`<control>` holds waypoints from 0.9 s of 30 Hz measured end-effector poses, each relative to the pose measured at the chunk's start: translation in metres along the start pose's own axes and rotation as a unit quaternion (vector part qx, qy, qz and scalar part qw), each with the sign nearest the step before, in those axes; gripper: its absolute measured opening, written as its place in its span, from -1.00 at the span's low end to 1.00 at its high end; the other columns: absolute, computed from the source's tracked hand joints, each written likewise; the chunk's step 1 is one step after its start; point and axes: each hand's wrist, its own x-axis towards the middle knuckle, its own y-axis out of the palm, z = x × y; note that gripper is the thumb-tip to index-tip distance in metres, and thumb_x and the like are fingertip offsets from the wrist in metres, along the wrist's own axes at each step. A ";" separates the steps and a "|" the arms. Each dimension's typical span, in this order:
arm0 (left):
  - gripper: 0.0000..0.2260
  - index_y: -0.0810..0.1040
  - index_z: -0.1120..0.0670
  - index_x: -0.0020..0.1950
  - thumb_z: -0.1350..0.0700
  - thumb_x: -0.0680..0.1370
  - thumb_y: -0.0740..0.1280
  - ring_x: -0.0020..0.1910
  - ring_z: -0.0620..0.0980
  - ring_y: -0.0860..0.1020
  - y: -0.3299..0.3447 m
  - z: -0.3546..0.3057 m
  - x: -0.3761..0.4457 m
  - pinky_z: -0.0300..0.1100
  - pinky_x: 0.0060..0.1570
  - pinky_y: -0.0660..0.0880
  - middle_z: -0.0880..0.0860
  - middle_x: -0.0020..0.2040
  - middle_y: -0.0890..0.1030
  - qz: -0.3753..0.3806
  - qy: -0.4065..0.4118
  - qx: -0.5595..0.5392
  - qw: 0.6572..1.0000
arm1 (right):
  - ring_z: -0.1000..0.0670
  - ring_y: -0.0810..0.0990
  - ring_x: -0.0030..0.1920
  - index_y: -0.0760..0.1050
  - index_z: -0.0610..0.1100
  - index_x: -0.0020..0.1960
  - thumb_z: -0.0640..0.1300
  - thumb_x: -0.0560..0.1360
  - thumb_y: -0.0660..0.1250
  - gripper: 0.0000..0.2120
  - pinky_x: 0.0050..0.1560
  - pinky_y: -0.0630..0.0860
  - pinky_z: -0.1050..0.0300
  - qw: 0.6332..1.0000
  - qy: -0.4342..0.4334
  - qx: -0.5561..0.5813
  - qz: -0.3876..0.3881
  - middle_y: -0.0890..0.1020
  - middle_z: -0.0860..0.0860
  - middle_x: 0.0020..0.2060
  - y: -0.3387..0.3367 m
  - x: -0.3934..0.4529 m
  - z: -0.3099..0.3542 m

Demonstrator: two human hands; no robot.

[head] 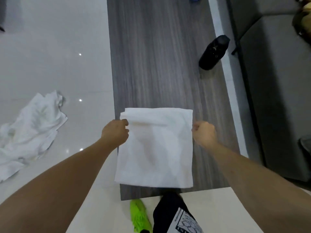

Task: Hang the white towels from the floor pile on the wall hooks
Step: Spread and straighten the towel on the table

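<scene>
A folded white towel point(155, 147) hangs in the lower middle of the frame, held up in the air over a grey wood-grain table point(161, 64). Its top edge is level and its side edges run straight down; the bottom edge hangs just above the table's near edge. The top shows several stacked layers, and the cloth is smooth, with a faint shadowed crease.

The left hand point(116, 132) grips the towel's upper left side, fingers curled round the edge. The right hand point(204, 133) is closed in a fist on the upper right edge, pinching the cloth.

Above the towel the tabletop lies bare up to a black bottle point(214, 52) lying near the table's right edge, upper right. At the left, a crumpled pile of white towels point(32, 130) rests on the glossy pale floor point(55, 47), well apart from the table. A grey sofa point(277, 81) fills the right side. A green fringed object point(138, 216) shows at the bottom.
</scene>
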 end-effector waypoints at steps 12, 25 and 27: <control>-0.57 0.39 0.19 0.30 0.05 0.50 0.36 0.20 0.22 0.47 0.142 0.055 -0.069 -0.05 0.15 0.44 0.23 0.22 0.48 0.124 -0.235 -0.166 0.950 | -0.14 0.59 -0.02 0.58 -0.20 0.03 -0.09 0.50 0.32 -0.80 -0.14 0.41 0.18 0.976 0.186 0.010 0.115 0.65 -0.12 0.02 0.131 -0.062 -0.089; -0.02 0.18 0.13 0.52 -0.22 0.25 0.52 0.50 0.26 0.13 0.255 0.056 -0.160 0.26 0.40 0.15 0.18 0.53 0.18 0.073 0.226 0.148 0.960 | -0.26 0.11 0.52 0.17 -0.11 0.53 0.10 0.28 0.54 -0.06 0.43 0.18 -0.26 0.905 -0.282 -0.310 0.068 0.13 -0.13 0.55 0.270 -0.154 -0.103; -0.28 0.27 0.16 0.45 0.03 0.36 0.45 0.41 0.27 0.27 0.270 0.059 -0.175 0.25 0.27 0.28 0.20 0.44 0.31 0.014 0.241 0.176 0.954 | -0.28 0.28 0.41 0.27 -0.12 0.44 -0.08 0.27 0.52 -0.20 0.29 0.30 -0.26 0.898 -0.293 -0.329 0.025 0.29 -0.14 0.47 0.285 -0.162 -0.113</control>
